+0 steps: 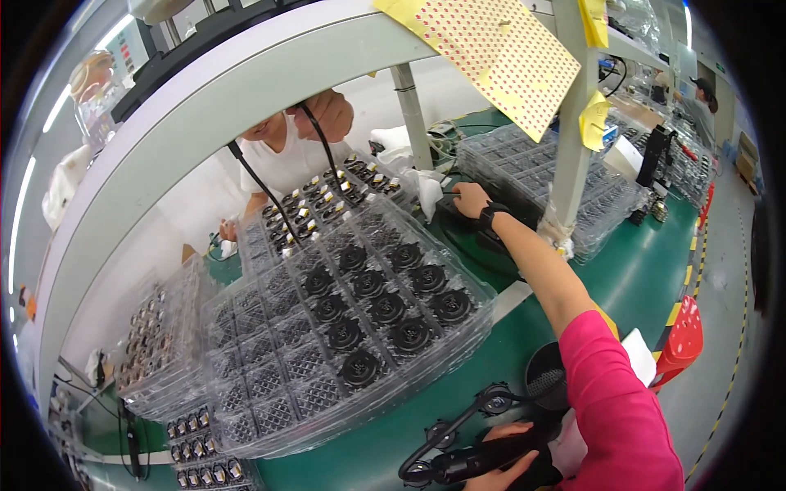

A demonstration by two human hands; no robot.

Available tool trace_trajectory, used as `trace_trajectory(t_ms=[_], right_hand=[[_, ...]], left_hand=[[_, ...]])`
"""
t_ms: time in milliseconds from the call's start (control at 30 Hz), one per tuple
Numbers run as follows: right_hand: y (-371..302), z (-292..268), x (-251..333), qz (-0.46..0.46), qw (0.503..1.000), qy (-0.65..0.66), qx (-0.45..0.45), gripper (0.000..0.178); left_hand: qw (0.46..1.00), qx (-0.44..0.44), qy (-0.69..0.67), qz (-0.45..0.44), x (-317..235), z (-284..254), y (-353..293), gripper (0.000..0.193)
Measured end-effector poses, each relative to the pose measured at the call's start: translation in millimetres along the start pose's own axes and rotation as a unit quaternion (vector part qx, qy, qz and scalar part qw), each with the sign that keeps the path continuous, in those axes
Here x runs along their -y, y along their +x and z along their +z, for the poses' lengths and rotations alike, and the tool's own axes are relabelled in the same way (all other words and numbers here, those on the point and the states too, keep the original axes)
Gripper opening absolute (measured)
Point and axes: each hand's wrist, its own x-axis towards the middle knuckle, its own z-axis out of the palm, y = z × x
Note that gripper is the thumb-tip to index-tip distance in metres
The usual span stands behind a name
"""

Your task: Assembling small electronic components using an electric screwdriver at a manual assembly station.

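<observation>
My right arm, in a pink sleeve, stretches across the bench. My right hand (472, 200), with a black watch at its wrist, is closed over a dark bin (483, 233); what its fingers hold cannot be made out. Low in view, my left hand (501, 470) grips a long black handheld tool (483, 460), partly hidden by the fingers. A thick black cord (446, 421) curves beside it. Round black parts (496, 400) lie on the green bench around it. Left of them, a stack of clear compartment trays (360, 409) carries several round black parts (387, 308) in its right-hand compartments.
Across the bench a person in a white shirt (282, 159) raises a hand (327, 117) near hanging black cords. More clear trays (168, 344) stand at left and others (524, 159) at far right. A white frame post (567, 164) rises beside my right forearm. A red chair (681, 340) stands right.
</observation>
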Motion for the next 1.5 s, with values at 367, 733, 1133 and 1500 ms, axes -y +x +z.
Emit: trace_trajectory(t_ms=[367,733,1133,1500], right_hand=[[36,46,-18,0.024,0.999,0.032,0.017,0.035],[37,21,-12,0.014,0.990,-0.007,0.138,0.035],[20,-3,-7,0.033,0.977,-0.065,0.201,0.034],[17,-13,29,-0.038,0.955,-0.150,0.253,0.027]], left_hand=[[0.999,0.022,-0.032,-0.006,-1,-24,19,0.041],[0.999,0.028,-0.029,-0.011,8,-27,28,0.040],[0.999,0.021,-0.028,-0.022,7,-17,19,0.038],[1.000,-0.002,-0.029,0.011,-1,-15,16,0.037]])
